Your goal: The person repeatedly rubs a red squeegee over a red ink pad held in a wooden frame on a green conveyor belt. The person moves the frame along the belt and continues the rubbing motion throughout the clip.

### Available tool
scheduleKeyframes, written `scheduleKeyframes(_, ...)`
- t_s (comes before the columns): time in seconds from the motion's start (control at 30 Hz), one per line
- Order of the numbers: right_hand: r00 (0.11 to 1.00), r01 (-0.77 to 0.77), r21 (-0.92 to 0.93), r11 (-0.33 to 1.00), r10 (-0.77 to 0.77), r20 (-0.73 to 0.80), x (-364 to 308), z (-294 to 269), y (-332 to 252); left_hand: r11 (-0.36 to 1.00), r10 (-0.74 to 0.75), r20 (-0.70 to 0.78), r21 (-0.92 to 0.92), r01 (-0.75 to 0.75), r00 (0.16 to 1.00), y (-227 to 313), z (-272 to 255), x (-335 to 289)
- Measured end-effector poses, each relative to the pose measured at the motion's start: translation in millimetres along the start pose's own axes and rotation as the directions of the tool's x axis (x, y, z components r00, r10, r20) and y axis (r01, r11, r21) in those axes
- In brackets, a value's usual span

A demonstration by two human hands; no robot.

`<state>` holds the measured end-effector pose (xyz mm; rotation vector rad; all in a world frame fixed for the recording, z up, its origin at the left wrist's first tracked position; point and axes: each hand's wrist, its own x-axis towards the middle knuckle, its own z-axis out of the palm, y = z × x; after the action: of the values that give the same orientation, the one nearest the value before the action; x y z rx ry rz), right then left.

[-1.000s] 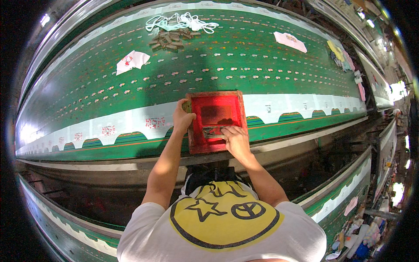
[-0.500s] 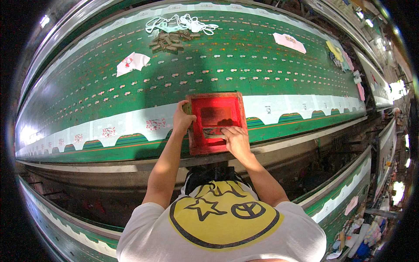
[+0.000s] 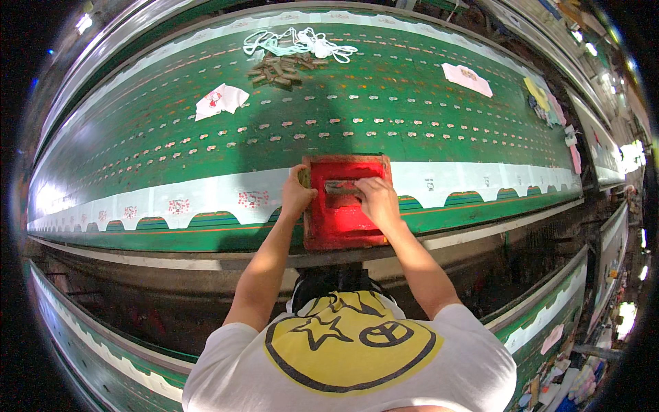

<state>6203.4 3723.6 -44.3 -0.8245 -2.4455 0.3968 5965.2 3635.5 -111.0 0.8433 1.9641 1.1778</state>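
Observation:
A square wooden screen-printing frame (image 3: 386,168) lies on a white fabric strip (image 3: 419,178) along the near edge of a long green table. Red ink (image 3: 340,223) covers the mesh inside it. My left hand (image 3: 298,194) is closed around the frame's left side, thumb toward the inner edge. Inside the frame, my right hand (image 3: 377,200) grips the right end of a flat squeegee (image 3: 342,187), which lies crosswise in the upper half of the mesh. The fabric under the frame is hidden.
Left of the frame, the strip carries red prints (image 3: 254,198); outlined dark motifs show to its right. Farther back lie a heap of brown blocks (image 3: 280,71), tangled white cords (image 3: 292,44) and pink-white fabric pieces (image 3: 221,101) (image 3: 468,79). A yellow cloth (image 3: 535,93) is at the far right.
My right hand has pushed the squeegee away from me, from the lower part of the mesh to the upper part. My left hand keeps its hold on the frame.

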Motion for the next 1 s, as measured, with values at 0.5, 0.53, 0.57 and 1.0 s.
scheduleKeyframes(0.5,0.906,0.317,0.158,0.935,-0.348,0.243,33.5,14.9,23.5,0.956,-0.096,0.032,-0.277,0.101,0.995,-4.9,-6.1,4.6)
scheduleKeyframes(0.53,0.882,0.376,0.167,0.912,-0.407,0.237,25.3,11.0,21.8,0.960,-0.095,0.022,-0.263,0.097,0.995,-5.2,-3.9,4.5)
scheduleKeyframes(0.57,0.859,0.417,0.153,0.896,-0.443,0.256,16.9,4.0,15.5,0.961,-0.110,0.028,-0.253,0.113,0.994,-4.4,-2.3,4.6)
scheduleKeyframes(1.0,0.977,0.092,0.010,0.996,-0.092,0.194,43.0,-19.9,48.2,0.964,-0.128,0.051,-0.227,0.137,0.990,-4.9,-4.0,5.5)
